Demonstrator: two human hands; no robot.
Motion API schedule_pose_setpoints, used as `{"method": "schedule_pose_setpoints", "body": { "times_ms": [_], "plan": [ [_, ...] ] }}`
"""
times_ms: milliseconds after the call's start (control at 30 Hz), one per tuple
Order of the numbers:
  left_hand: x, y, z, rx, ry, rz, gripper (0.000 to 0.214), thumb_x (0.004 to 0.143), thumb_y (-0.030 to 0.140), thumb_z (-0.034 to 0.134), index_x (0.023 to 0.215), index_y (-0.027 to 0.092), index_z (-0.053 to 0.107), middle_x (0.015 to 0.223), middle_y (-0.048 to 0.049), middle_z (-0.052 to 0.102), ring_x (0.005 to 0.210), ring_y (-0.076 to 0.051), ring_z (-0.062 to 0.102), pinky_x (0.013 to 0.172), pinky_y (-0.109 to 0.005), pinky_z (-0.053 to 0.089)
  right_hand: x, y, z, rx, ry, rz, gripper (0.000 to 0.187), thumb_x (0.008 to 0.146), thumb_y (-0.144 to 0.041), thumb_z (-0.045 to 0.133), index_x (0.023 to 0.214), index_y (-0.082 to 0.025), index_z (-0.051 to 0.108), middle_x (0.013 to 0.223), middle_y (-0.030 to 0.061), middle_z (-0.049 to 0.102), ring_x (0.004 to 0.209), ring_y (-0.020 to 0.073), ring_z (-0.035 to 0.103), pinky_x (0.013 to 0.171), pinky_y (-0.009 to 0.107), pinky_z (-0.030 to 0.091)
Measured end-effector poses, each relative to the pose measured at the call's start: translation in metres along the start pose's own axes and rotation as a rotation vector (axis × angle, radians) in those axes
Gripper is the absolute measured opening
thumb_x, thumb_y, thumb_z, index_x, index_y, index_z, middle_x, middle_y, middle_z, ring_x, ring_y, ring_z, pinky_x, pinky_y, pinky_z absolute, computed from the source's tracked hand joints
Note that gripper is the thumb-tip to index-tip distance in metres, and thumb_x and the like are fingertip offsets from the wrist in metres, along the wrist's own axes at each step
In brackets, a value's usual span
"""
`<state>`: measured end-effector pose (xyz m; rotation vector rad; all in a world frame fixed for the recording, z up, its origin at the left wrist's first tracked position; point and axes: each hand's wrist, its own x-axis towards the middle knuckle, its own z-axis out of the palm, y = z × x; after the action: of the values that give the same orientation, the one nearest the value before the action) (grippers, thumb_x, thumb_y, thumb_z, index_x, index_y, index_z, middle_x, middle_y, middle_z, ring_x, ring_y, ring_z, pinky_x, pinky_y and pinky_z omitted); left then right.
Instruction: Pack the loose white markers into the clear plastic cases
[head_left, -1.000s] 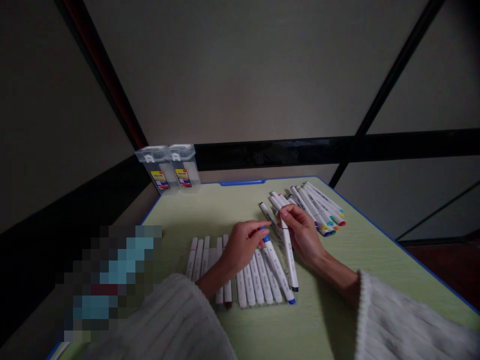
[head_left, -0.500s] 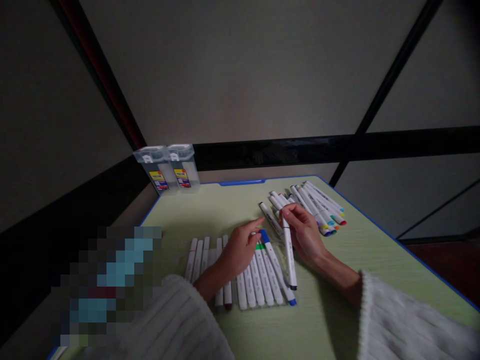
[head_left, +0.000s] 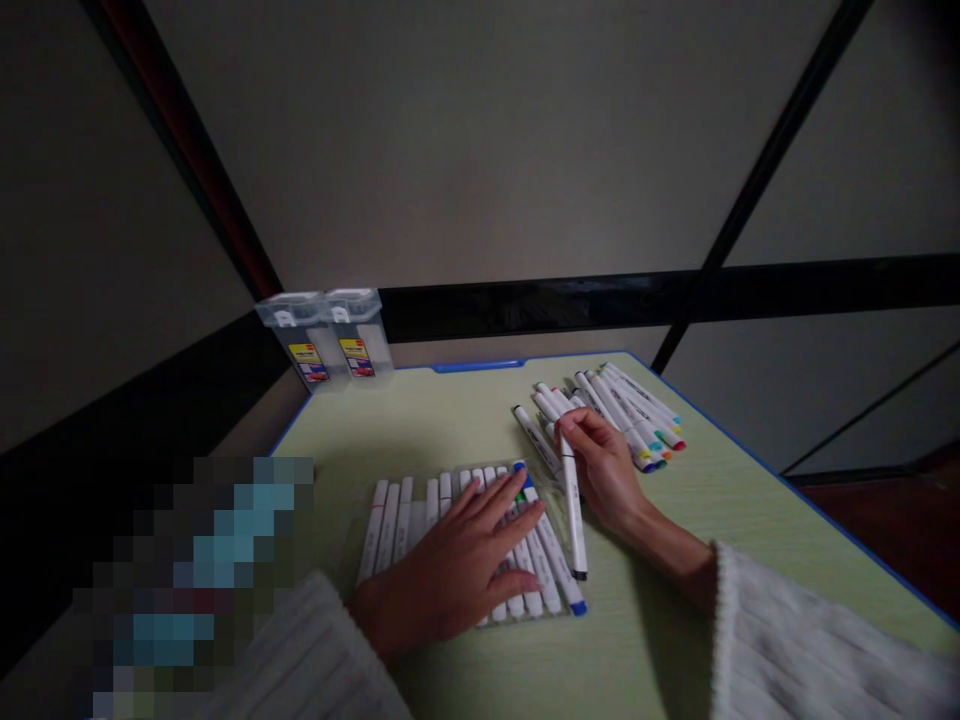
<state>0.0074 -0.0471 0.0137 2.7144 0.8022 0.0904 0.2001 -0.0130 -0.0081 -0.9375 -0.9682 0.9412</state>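
Observation:
A row of white markers [head_left: 397, 525] lies side by side in a clear flat tray on the pale green table [head_left: 465, 420]. My left hand [head_left: 454, 570] rests flat on that row, fingers spread. My right hand [head_left: 604, 470] pinches one white marker with a dark tip [head_left: 572, 510], held slanted just right of the row. Behind my right hand lies a loose pile of markers with coloured caps [head_left: 630, 415].
Two clear plastic boxes with yellow labels [head_left: 326, 340] stand at the table's far left corner. The table has a blue rim [head_left: 480, 365]. A blurred patch covers the lower left. Dark frame bars cross the wall behind.
My left hand let go of the blue-capped marker and came down flat on the row. My right hand stayed put with its marker.

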Motion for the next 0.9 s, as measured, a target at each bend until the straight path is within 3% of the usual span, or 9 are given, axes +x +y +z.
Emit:
{"method": "schedule_pose_setpoints", "body": {
  "times_ms": [333,500,733,900],
  "plan": [
    [0.0030,-0.0004,0.0009,0.032,-0.028,0.014,0.060,0.084,0.055,0.027,0.135,0.024,0.024,0.145,-0.0091,0.013,0.133,-0.026,0.009,0.106,-0.049,0.012,-0.0010,-0.0029,0.0012,0.037,0.018,0.032,0.023,0.067,-0.037,0.064,0.062,-0.018,0.051,0.057,-0.0045,0.044,0.052,0.0090,0.035,0.048,0.023,0.024],
    [0.0020,-0.0003,-0.0004,0.028,-0.020,0.023,0.057,0.085,0.052,0.029,0.134,0.025,0.025,0.145,-0.0093,0.014,0.133,-0.027,0.008,0.106,-0.050,0.012,-0.0012,-0.0027,0.0010,0.050,0.016,0.043,0.023,0.067,-0.036,0.064,0.063,-0.018,0.051,0.057,-0.0044,0.045,0.052,0.0090,0.035,0.048,0.023,0.024],
    [-0.0004,-0.0025,-0.0022,-0.009,-0.037,0.137,0.057,0.081,0.058,0.032,0.132,0.032,0.029,0.146,-0.0072,0.011,0.132,-0.031,0.005,0.106,-0.050,0.012,-0.0007,-0.0038,0.0007,0.070,0.030,0.056,0.022,0.066,-0.035,0.065,0.062,-0.018,0.051,0.056,-0.0046,0.044,0.051,0.0088,0.036,0.046,0.023,0.023],
    [0.0009,-0.0011,-0.0039,0.001,-0.035,0.124,0.055,0.082,0.057,0.031,0.131,0.031,0.032,0.145,-0.0084,0.015,0.132,-0.031,0.007,0.105,-0.050,0.014,-0.0017,-0.0037,0.0018,0.056,0.027,0.055,0.022,0.066,-0.035,0.065,0.062,-0.018,0.051,0.055,-0.0049,0.044,0.050,0.0086,0.036,0.046,0.023,0.024]
  ]
}}
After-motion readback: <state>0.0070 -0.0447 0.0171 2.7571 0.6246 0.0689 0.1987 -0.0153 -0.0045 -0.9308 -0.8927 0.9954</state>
